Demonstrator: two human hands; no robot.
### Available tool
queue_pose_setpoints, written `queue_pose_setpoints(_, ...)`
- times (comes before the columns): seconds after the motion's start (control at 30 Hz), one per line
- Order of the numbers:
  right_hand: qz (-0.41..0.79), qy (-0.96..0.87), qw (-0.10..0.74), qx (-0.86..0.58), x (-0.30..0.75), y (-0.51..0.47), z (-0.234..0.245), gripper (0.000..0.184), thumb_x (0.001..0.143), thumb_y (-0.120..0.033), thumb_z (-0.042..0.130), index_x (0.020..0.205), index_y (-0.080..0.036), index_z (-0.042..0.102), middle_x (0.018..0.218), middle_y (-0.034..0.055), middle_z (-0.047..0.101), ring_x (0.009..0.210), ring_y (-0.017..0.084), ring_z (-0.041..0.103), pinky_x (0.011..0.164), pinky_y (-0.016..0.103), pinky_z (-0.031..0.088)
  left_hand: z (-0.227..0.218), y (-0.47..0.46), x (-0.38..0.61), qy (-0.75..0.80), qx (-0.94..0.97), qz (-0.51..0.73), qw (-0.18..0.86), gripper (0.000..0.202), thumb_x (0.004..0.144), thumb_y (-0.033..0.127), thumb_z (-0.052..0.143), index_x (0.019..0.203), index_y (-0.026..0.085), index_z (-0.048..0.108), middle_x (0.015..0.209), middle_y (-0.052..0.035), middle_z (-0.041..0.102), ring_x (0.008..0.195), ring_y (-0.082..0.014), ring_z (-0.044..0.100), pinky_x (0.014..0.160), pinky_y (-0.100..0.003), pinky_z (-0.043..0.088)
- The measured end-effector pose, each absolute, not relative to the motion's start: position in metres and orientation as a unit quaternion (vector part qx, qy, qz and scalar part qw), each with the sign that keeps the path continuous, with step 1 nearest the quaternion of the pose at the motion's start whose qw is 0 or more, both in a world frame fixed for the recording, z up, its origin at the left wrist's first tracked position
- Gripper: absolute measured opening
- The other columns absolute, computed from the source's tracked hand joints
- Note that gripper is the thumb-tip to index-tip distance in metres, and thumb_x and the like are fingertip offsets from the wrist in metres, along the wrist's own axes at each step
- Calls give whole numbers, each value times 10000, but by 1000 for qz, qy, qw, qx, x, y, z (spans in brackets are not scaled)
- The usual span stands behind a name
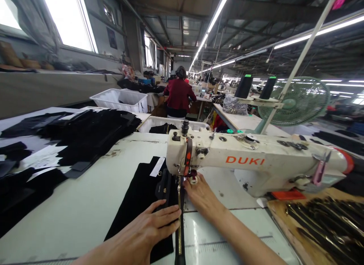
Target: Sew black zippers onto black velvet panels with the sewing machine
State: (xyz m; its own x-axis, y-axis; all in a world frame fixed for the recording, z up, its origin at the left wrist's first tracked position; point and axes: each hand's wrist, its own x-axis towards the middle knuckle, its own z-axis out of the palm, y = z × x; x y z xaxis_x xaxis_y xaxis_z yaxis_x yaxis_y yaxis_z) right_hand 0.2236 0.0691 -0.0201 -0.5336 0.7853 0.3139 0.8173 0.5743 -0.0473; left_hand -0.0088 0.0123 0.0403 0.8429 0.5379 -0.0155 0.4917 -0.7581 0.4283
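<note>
A white sewing machine stands before me, its needle area over a black fabric panel. Along the panel's right side runs a black zipper with gold teeth, its upper end under the machine head. My left hand lies flat on the panel, fingers spread and fingertips against the zipper. Close to the presser foot, on the zipper's right, is my right hand, its fingers bent together near the zipper tape; what they pinch is hidden. A white label and a dark tab lie on the panel.
Stacks of black cut pieces cover the table's left side. Several gold-toothed zippers lie on a board at right. Pink-handled thread snips rest on the machine. Beyond are a white bin, a green fan and a person.
</note>
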Motion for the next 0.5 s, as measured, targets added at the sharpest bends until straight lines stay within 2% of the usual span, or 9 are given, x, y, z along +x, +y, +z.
queue_pose_setpoints(0.1,-61,-870,140,-469,220,62,-20,294,889,21,475,1117,-127,588,1089,143,637,1050,292,545,983,469,412,38,16,-9,261,934,69,232,756,799,492,777,1455,261,478,1486,-66,463,1384,-315,413,1197,-516,235)
queue_pose_setpoints(0.17,-56,-857,141,-493,218,58,-21,241,885,-40,531,1109,-107,591,1054,149,637,1014,305,547,938,465,428,37,17,-10,249,934,89,241,745,796,500,778,1447,276,490,1475,-60,483,1369,-311,439,1199,-512,232)
queue_pose_setpoints(0.27,-42,-833,146,-532,213,56,-20,182,867,-133,606,1049,-145,612,1044,114,642,1019,291,550,914,422,429,36,18,-10,244,935,93,239,712,810,540,752,1424,263,524,1460,-62,505,1355,-315,461,1196,-518,231)
queue_pose_setpoints(0.37,-30,-798,148,-583,205,58,-18,87,878,-133,573,925,-176,631,913,70,657,933,255,580,848,371,433,33,19,-10,245,939,89,227,698,807,548,747,1403,241,552,1453,-72,515,1354,-314,463,1198,-511,229)
queue_pose_setpoints(0.5,-23,-759,145,-635,197,67,-17,120,906,-142,538,909,-161,657,886,93,667,931,265,594,830,379,422,29,24,-9,222,942,83,238,727,829,583,712,1443,255,504,1472,-77,496,1364,-309,451,1203,-516,198)
